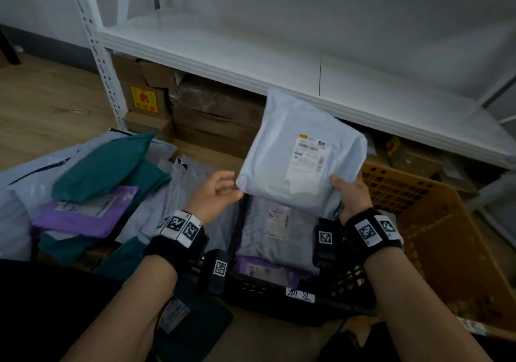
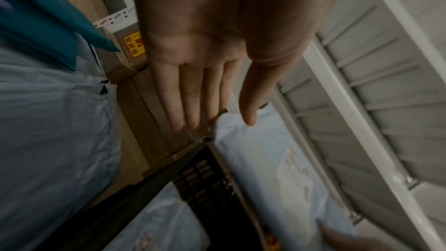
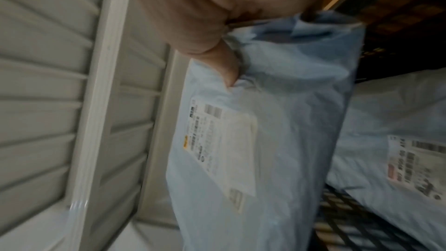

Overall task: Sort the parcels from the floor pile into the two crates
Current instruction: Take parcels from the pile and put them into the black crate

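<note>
Parcel pile (image 1: 92, 183) left of black crate (image 1: 279, 294), orange crate (image 1: 435, 222) right.

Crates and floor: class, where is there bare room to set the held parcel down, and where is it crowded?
Free: the orange crate, its mesh bare, right of the black crate. The black crate already holds parcels. Crowded: the floor pile on the left. The right hand grips the pale parcel; the left hand is beside it.

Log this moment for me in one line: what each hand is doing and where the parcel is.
right hand: grips pale blue parcel at its near corner | left hand: open, at parcel's left edge | parcel: held over black crate | orange crate: to the right
</note>
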`<state>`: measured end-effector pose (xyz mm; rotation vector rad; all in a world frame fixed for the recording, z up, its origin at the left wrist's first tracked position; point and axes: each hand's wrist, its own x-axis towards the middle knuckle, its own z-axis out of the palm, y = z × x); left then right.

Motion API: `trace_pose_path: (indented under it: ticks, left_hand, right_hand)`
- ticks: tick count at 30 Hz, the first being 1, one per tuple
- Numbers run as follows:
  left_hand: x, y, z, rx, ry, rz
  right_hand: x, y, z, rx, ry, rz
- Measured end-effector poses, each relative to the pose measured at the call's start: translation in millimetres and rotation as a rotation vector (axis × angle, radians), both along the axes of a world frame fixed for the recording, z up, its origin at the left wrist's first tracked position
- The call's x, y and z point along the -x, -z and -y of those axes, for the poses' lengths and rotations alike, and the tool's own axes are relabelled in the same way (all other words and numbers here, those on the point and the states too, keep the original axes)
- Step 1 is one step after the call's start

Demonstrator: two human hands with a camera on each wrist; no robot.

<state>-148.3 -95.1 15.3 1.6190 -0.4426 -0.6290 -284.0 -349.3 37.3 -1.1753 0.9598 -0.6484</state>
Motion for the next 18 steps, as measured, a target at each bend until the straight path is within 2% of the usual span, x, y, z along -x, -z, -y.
trace_pose_path:
  ticks: [3,4,5,7,9,11,14,16,18]
  left_hand:
    - [0,30,15,-0.226,0.132,0.066]
    - [-1,39,20,-0.296,0.176,0.104]
    - [-2,46,25,-0.353,0.219,0.132]
    - [-3,58,32,-0.426,0.302,0.147]
    - [-6,66,36,-0.493,0.354,0.175]
    - [-7,73,38,-0.546,0.372,0.196]
    - [-8,78,39,-0.556,0.369,0.209]
    - [-8,79,40,-0.551,0.35,0.214]
    - [-6,78,40,-0.53,0.332,0.213]
  right_hand:
    - [4,9,26,-0.09,0.095,0.163]
    - [3,18,31,-0.101,0.117,0.15]
    - [0,30,35,-0.096,0.122,0.069]
    - [-7,61,41,-0.062,0.053,-0.245]
    - [-15,90,44,-0.013,-0.105,-0.592]
    - [-18,116,45,0.036,-0.289,-0.84]
    - [-17,148,47,0.04,-0.427,-0.992]
    - [-17,163,47,0.026,-0.424,-1.04]
    - [-21,170,41,0.134,-0.358,-1.15]
